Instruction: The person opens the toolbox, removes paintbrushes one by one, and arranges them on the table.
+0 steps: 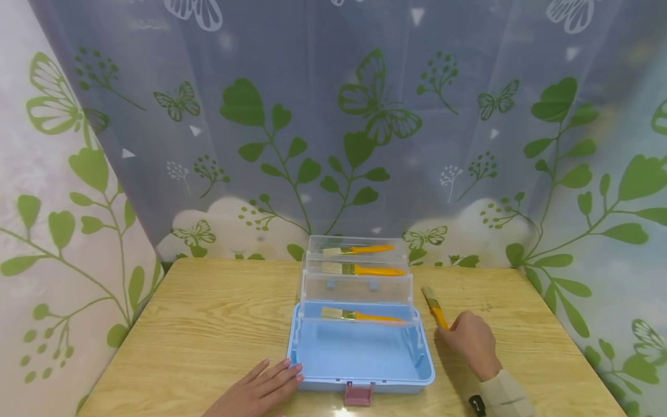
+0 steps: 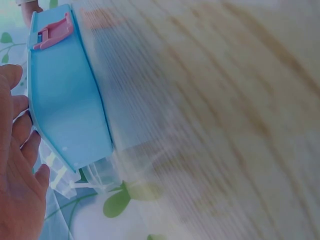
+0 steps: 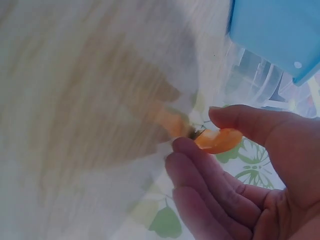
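My right hand (image 1: 471, 341) pinches the yellow-orange handle of a paintbrush (image 1: 431, 301) between thumb and fingers, right of the box. Its pale bristles point away from me; the right wrist view shows the handle end (image 3: 220, 141) between thumb and fingertips. An open light-blue toolbox (image 1: 359, 353) stands mid-table, its pink latch (image 1: 358, 395) hanging at the front. With fingers extended, my left hand (image 1: 260, 388) touches the box's front left corner. Three more paintbrushes lie in its clear stepped trays: an upper one (image 1: 372, 249), a middle one (image 1: 377, 270) and a lower one (image 1: 370, 316).
The wooden table (image 1: 219, 313) reaches back to a grey-blue curtain (image 1: 312, 145) printed with green leaves and butterflies. Similar patterned cloth hangs on the left and right sides. The raised clear trays (image 1: 359, 286) stand above the rear of the box.
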Demonstrator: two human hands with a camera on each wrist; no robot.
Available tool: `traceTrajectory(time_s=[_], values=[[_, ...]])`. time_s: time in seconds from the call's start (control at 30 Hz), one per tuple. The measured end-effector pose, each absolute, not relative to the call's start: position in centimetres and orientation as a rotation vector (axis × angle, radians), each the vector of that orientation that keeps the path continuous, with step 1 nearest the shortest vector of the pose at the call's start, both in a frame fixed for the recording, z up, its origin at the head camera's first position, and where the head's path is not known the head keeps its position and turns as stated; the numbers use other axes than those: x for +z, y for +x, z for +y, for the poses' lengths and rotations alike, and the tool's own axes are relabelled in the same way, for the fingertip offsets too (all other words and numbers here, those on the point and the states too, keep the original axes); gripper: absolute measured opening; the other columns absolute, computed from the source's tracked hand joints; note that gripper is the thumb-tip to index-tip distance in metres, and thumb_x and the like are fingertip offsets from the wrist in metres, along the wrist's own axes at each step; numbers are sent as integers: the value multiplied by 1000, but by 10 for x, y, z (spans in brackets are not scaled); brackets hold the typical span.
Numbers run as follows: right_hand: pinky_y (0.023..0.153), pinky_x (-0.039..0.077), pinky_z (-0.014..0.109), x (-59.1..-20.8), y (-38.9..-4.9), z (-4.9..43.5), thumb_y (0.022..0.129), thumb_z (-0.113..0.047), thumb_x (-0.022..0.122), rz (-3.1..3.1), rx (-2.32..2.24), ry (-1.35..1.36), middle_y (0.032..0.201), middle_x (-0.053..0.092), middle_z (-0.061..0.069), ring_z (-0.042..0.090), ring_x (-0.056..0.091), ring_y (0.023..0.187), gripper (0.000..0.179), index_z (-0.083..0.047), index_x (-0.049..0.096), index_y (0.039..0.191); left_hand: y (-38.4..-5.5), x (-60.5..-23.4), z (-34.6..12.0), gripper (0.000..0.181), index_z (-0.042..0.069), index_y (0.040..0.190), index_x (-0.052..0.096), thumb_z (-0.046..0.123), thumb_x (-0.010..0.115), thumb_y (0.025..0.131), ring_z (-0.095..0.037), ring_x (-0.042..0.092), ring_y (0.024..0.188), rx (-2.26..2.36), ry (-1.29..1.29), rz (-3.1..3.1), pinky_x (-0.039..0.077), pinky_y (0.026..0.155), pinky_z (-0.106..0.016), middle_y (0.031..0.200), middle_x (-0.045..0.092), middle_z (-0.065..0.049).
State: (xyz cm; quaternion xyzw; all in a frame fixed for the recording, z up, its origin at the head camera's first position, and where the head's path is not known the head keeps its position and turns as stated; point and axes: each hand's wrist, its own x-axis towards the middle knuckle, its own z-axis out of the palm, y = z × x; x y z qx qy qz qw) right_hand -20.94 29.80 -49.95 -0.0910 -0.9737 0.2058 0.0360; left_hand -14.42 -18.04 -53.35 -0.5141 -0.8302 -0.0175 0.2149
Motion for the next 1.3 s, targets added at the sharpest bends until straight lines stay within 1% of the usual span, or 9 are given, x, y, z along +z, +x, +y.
traceTrajectory(time_s=[0.13, 0.33, 0.43, 0.57, 0.7, 0.83, 0.97, 1.07, 1.3], values=[[41, 33, 29, -498, -209, 294, 80, -33, 77, -3032, 590, -296, 52, 50, 1, 17, 45, 48, 42, -12, 53, 52, -144, -534, -180, 70, 13, 153, 44, 57, 54, 99, -9, 1, 158, -52, -1422, -2306, -10, 125, -25, 155, 50, -1], [40, 32, 28, -499, -210, 290, 81, -34, 77, -3073, 512, -303, 52, 44, 1, 15, 42, 49, 47, -13, 45, 54, -144, -533, -180, 70, 13, 153, 44, 57, 54, 99, -9, 0, 158, -55, -1426, -2308, -10, 125, -25, 155, 50, -2], [41, 33, 29, -501, -210, 289, 83, -36, 77, -3087, 489, -303, 53, 44, 1, 16, 42, 50, 47, -12, 45, 56, -143, -533, -180, 71, 13, 153, 44, 57, 54, 99, -8, -2, 157, -55, -1430, -2316, -11, 124, -25, 154, 51, -2], [41, 31, 27, -502, -210, 290, 84, -37, 77, -3104, 484, -300, 52, 41, 0, 15, 41, 48, 49, -13, 45, 56, -141, -534, -180, 71, 13, 154, 44, 57, 54, 99, -8, -4, 157, -60, -1431, -2331, -13, 124, -24, 154, 52, -2], [41, 27, 25, -502, -210, 291, 84, -38, 78, -3105, 493, -280, 50, 36, -3, 12, 37, 47, 52, -14, 44, 53, -142, -533, -180, 71, 13, 155, 43, 57, 54, 100, -9, -1, 157, -68, -1426, -2308, -11, 125, -25, 154, 52, -2], [42, 23, 23, -501, -211, 292, 84, -38, 79, -3117, 497, -272, 49, 32, -6, 10, 32, 47, 55, -17, 42, 50, -144, -533, -180, 71, 13, 156, 41, 52, 57, 99, -11, 3, 158, -84, -1415, -2274, -7, 126, -27, 153, 53, -3], [43, 22, 23, -499, -210, 293, 85, -39, 80, -3123, 494, -268, 49, 30, -7, 10, 30, 48, 58, -19, 39, 49, -145, -532, -179, 78, 13, 161, 30, 47, 61, 99, -11, 3, 158, -80, -1415, -2257, -7, 126, -28, 152, 54, -4], [43, 23, 24, -499, -210, 293, 85, -40, 80, -3126, 495, -259, 49, 30, -7, 10, 31, 48, 59, -20, 39, 49, -145, -533, -180, 81, 13, 163, 24, 47, 61, 99, -12, 3, 158, -73, -1418, -2238, -6, 127, -29, 152, 53, -4], [41, 25, 22, -502, -211, 293, 85, -40, 80, -3153, 496, -270, 44, 36, -8, 10, 35, 44, 57, -18, 47, 45, -146, -535, -181, 83, 13, 163, 21, 48, 61, 99, -13, 4, 158, -78, -1415, -2231, -5, 127, -29, 153, 52, -4]])
